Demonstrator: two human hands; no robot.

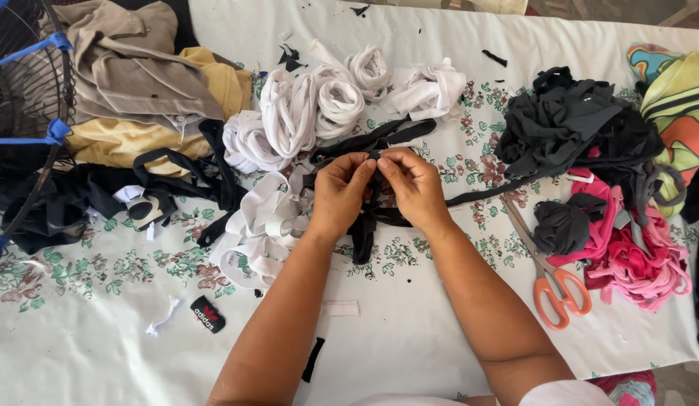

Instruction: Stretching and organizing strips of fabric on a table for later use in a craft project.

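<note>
both hands' grip, left hand [340, 192] and right hand [411, 186], pinches a black fabric strip [379, 140]; tangled loops below it could likely snag.

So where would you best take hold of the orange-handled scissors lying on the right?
Probably by the orange handle loops, coming from the near table edge. The scissors lie flat and shut, loops toward the person, while the blade tips run up toward the pink strips, so the near end looks clearest for fingers.
</note>
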